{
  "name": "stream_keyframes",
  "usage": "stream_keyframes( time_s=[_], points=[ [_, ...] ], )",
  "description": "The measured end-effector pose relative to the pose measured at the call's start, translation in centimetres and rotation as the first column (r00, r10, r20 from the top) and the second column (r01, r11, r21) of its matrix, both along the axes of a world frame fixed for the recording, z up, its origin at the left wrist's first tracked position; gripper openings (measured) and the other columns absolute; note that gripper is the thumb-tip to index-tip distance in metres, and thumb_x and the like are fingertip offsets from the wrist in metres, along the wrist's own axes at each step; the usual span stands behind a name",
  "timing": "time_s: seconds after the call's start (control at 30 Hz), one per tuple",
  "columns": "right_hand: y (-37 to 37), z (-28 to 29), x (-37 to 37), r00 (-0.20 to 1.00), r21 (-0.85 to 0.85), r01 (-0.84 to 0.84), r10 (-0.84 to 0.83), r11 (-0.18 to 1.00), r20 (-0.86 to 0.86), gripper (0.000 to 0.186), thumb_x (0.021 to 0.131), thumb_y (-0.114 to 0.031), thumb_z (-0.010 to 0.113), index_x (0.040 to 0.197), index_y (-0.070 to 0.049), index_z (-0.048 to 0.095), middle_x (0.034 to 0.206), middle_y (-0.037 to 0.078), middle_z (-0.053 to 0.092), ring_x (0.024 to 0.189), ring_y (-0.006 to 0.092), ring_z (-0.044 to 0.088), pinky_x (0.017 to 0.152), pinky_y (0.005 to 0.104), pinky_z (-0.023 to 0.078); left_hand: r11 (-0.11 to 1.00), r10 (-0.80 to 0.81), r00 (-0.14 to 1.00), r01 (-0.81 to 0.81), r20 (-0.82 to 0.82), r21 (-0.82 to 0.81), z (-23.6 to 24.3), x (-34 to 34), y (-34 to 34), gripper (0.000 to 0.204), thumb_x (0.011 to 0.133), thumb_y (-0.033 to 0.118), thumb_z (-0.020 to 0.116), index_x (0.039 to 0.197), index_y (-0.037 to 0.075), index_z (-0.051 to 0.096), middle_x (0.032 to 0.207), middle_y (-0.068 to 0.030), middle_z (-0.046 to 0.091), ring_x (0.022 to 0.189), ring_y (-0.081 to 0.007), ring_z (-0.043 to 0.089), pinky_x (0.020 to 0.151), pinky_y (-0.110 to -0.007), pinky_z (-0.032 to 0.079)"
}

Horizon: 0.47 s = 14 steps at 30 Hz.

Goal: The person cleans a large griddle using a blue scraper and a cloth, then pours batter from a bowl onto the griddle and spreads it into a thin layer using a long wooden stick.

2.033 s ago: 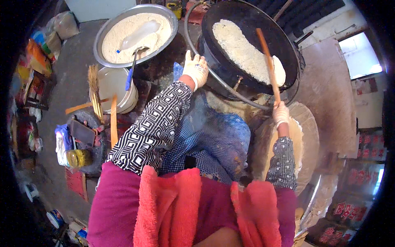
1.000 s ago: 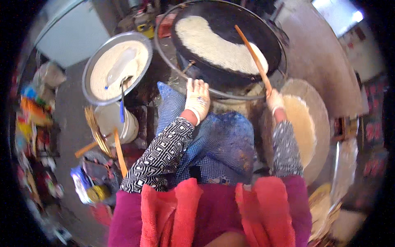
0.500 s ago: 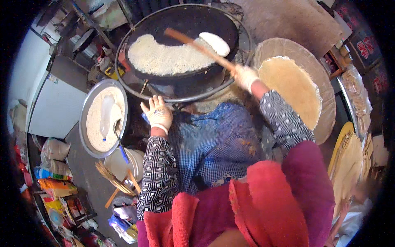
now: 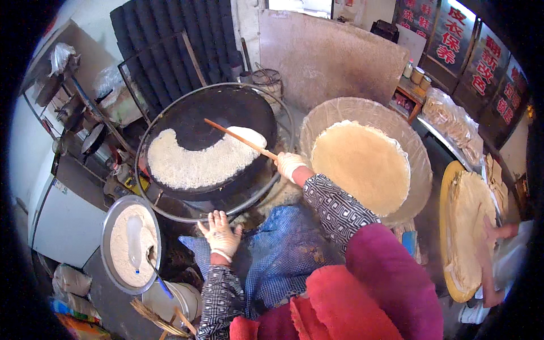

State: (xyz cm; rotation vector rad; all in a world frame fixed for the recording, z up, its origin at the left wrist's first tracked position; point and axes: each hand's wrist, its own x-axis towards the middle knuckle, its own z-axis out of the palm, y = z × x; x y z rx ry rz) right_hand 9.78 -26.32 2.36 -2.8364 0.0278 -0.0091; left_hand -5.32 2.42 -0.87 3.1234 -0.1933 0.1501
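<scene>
Pale batter (image 4: 195,161) lies in a crescent over the near part of a round black griddle (image 4: 195,113), whose far part is bare dark metal. In my gloved right hand (image 4: 291,165) is the end of a long wooden batter spreader (image 4: 241,137), its blade lying across the batter's right end. A smooth white patch of thicker batter shows beside the blade. My gloved left hand (image 4: 221,235) rests by the near edge of the metal ring (image 4: 164,211) around the griddle, fingers spread, holding nothing.
A bowl of batter (image 4: 107,249) with a ladle sits at left above a white bucket (image 4: 192,300). Right of the griddle, a large round basket (image 4: 416,181) holds a thin pancake (image 4: 362,167). Another person's hands (image 4: 493,243) touch stacked pancakes (image 4: 467,226) at far right.
My view has tilted up, showing more of the far wall. The spreader has swept over the white batter mound, which is now flatter and joined to the layer. My left hand stays by the ring.
</scene>
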Motion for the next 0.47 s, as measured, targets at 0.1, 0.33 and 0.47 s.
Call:
stream_keyframes(
  time_s=[0.1,0.33,0.47],
  points=[
    [3.3,1.5,-1.2,0.99,-0.007,-0.14,0.14,0.99,-0.011,0.032,0.091,-0.032,0.053,0.101,-0.004,0.066,0.093,0.018,0.069,0.087,0.0343,0.067,0.078,0.0444,0.053,0.995,0.049,0.995,-0.057,0.085,0.088,-0.1,-0.6,1.5,0.078,0.081,0.049,0.059,0.139,0.0,0.04,0.145,-0.018,0.041,0.138,-0.0334,0.033,0.111,-0.064,0.004],
    [1.8,2.0,0.2,0.999,-0.036,-0.012,0.01,0.999,-0.034,0.034,0.092,-0.034,0.05,0.102,-0.005,0.064,0.097,0.022,0.068,0.091,0.0347,0.067,0.08,0.0459,0.053,0.993,0.083,0.996,-0.083,0.013,0.079,1.0,-0.2,3.3,0.065,0.086,0.037,0.056,0.137,0.0,0.041,0.144,-0.0176,0.041,0.138,-0.0329,0.032,0.112,-0.063,0.006],
    [3.5,1.0,-1.8,0.976,-0.107,-0.19,0.176,0.976,-0.13,0.039,0.093,-0.036,0.051,0.11,-0.005,0.064,0.099,0.02,0.069,0.095,0.0336,0.067,0.089,0.0463,0.049,0.979,0.17,0.984,-0.163,-0.047,0.126,0.8,0.1,4.9,0.071,0.085,0.037,0.056,0.141,0.0,0.035,0.148,-0.0157,0.037,0.139,-0.033,0.03,0.111,-0.065,0.004]
  ],
)
